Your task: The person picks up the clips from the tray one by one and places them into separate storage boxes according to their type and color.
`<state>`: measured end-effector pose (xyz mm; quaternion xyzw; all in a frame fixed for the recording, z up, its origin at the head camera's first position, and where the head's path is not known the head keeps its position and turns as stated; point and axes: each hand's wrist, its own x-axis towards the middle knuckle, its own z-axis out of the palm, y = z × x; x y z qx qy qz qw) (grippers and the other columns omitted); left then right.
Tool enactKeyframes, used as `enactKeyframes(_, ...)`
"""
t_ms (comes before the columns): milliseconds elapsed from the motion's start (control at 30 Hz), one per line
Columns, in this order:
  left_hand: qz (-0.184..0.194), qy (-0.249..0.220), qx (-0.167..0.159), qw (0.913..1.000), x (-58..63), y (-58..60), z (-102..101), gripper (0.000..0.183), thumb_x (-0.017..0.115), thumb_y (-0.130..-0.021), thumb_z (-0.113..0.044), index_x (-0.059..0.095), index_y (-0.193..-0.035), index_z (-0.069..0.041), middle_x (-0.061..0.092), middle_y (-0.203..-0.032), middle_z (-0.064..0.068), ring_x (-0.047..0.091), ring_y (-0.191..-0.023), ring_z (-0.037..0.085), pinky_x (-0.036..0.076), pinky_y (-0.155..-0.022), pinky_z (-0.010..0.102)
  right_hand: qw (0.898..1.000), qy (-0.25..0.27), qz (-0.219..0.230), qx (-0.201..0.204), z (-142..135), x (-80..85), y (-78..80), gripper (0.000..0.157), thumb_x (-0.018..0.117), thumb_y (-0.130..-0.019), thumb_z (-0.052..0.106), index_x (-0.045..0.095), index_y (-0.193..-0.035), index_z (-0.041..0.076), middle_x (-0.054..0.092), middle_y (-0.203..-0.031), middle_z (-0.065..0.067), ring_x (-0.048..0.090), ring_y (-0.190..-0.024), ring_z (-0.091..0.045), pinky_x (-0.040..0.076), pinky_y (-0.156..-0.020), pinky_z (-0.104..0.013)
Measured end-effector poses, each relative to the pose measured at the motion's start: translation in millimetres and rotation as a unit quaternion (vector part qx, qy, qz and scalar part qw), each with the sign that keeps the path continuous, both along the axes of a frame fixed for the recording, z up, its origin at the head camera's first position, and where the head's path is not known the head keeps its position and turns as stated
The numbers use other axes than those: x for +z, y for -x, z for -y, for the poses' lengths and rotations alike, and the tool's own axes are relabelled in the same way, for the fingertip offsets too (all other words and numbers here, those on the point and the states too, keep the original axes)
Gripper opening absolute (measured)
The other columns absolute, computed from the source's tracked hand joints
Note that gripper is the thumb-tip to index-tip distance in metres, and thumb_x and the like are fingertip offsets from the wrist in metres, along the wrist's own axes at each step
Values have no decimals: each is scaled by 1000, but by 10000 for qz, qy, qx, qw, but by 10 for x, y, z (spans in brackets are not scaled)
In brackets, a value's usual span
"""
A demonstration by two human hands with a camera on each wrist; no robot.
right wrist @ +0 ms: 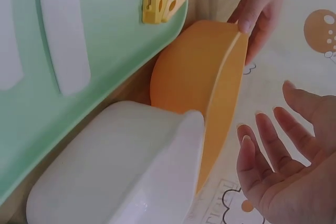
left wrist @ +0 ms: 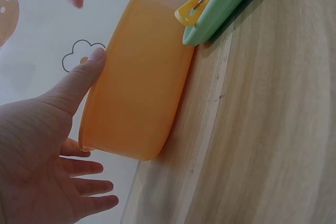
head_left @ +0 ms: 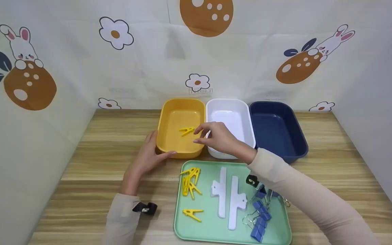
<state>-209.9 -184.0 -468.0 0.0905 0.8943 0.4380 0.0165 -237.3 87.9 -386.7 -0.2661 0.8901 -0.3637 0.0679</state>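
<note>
My left hand (head_left: 147,157) rests on the front left corner of the yellow bin (head_left: 181,154); its thumb (left wrist: 86,72) lies at the rim and its fingers stretch along the side. Over the bin's right side hovers my right hand (head_left: 216,136), fingers loosely bent and apart, with nothing between them in the right wrist view. A yellow plastic clip (head_left: 186,131) shows inside the bin, just left of those fingertips. Several more yellow clips (head_left: 191,180) are on the left part of the green tray (head_left: 209,234).
A white bin (head_left: 228,105) and a navy bin (head_left: 277,129) stand in a row right of the yellow one. On the tray are two white clips (head_left: 222,194) with long bars and several blue binder clips (head_left: 259,228), partly beneath the right forearm. A patterned sheet hangs behind.
</note>
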Motion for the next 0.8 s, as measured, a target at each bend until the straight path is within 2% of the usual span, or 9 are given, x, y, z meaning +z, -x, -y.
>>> enactKeyframes(367,3,-30,11,10000,-19,4,10,101,85,-90,-43,27,-166,-9,37,-163,17,42,-146,34,30,-127,54,9989,179,116,416,-15,-67,-297,22,81,-95,18,77,-109,2,75,-91,-8,62,-77,-12,54,-73,-25)
enactKeyframes(600,3,-89,2,10000,-6,0,1,104,85,-89,-45,27,-166,-9,36,-164,17,40,-148,34,28,-128,53,9971,289,372,603,-57,-122,-501,20,79,-96,15,77,-111,3,77,-98,-6,65,-83,-12,56,-75,-23)
enactKeyframes(800,-13,-50,4,10000,-4,1,0,105,85,-89,-48,26,-166,-8,36,-164,18,38,-149,34,27,-129,53,9969,251,326,663,-107,-199,-661,20,78,-97,17,77,-112,3,77,-102,-7,69,-90,-18,59,-79,-29)
